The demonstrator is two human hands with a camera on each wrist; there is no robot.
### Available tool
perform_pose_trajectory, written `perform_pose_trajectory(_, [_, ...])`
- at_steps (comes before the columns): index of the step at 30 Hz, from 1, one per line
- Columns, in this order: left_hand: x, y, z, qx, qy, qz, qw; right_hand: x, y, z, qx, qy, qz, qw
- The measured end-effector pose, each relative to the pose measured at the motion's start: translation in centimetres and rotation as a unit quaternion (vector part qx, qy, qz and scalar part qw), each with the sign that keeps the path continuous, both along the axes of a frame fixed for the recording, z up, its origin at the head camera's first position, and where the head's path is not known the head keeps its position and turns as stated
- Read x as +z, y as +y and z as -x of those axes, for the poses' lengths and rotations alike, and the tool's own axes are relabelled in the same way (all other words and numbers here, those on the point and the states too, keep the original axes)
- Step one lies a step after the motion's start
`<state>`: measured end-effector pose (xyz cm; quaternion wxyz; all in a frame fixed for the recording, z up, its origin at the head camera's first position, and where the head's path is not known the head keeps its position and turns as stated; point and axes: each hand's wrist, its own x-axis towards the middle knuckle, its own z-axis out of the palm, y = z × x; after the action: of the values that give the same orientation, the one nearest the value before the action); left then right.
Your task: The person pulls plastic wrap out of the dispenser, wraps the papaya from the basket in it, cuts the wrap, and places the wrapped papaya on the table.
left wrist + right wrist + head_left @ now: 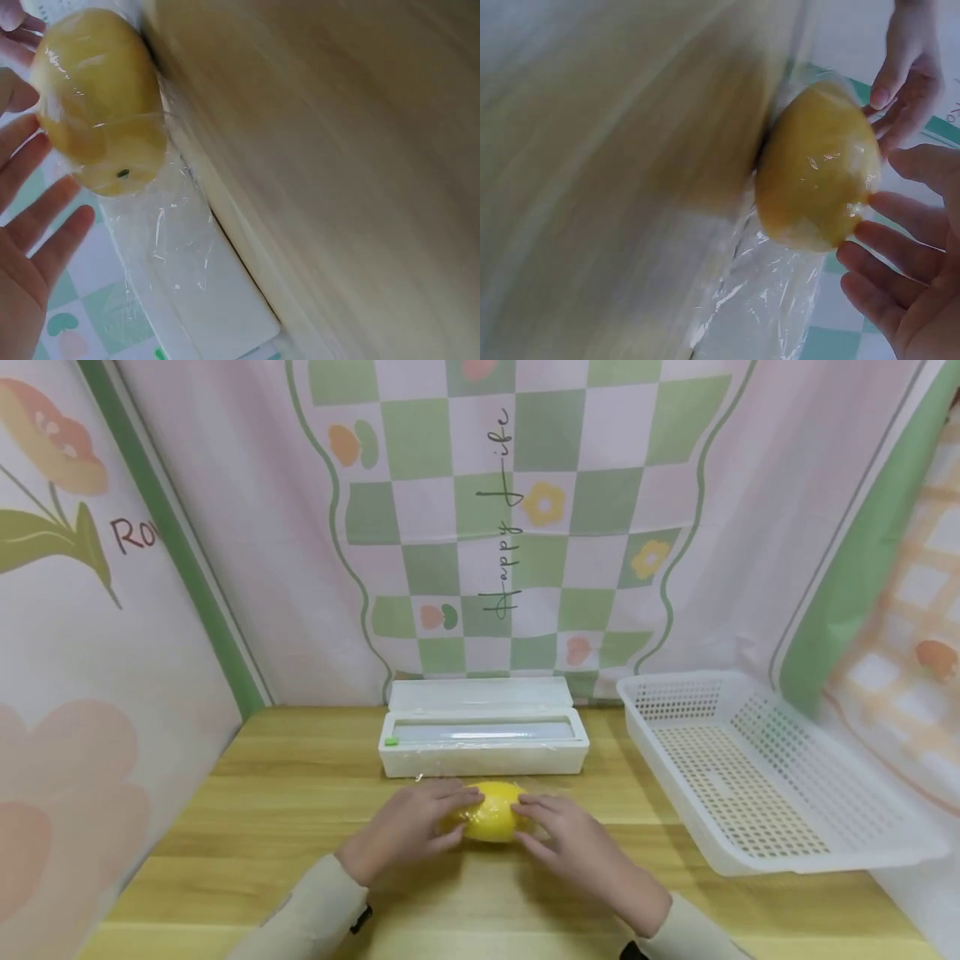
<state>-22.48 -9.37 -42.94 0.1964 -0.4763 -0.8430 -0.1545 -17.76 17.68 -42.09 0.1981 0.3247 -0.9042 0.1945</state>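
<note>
A smooth yellow oval fruit [492, 812] sits on the wooden table under clear cling film [769, 300]. The film clings to its skin with shiny wrinkles and stretches back toward a white cling film box [483, 762]. At the fruit's left end is my left hand [412, 822], its thumb and fingertips right at the wrapped surface. My right hand [573, 847] mirrors it at the other end, fingers extended and fingertips on the film. A small dark mark on the fruit shows through the film in the left wrist view.
Behind the fruit the box stands with its lid [480, 694] raised, a green slider [391, 742] at its left end. A white perforated basket [750, 777] stands on the right. Patterned curtains [510, 527] hang behind the table [300, 760] and at both sides.
</note>
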Motion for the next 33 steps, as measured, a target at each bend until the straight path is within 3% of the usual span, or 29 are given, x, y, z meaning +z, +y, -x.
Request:
perform_pose_trajectory(8, [-0.4,0.8,0.5,0.062,-0.059,0.015,0.9962,-0.5,-0.7,1.0,-0.045,-0.046,-0.005,0.998])
perform_pose_trajectory(13, [-0.7,1.4,0.8,0.093,-0.103,0.019,0.9901,-0.6,-2.0,2.1,-0.09,-0.122,0.023,0.988])
perform_pose_trajectory(16, [-0.9,1.8,0.8,0.1,-0.114,0.017,0.9882,-0.7,-2.6,2.6,-0.105,-0.146,0.029,0.983])
perform_pose_trajectory(22, [-1.1,1.8,0.5,0.105,-0.113,0.004,0.988,-0.8,-3.0,2.9,-0.103,-0.132,0.032,0.985])
perform_pose_trajectory(29, [-0.7,1.6,-0.1,0.088,-0.16,-0.001,0.9832,-0.3,-2.6,2.6,-0.084,-0.155,0.039,0.983])
perform_pose_trajectory(33, [-0.5,1.7,0.1,0.098,-0.177,0.005,0.9794,-0.4,-2.3,3.3,-0.078,-0.189,0.054,0.977])
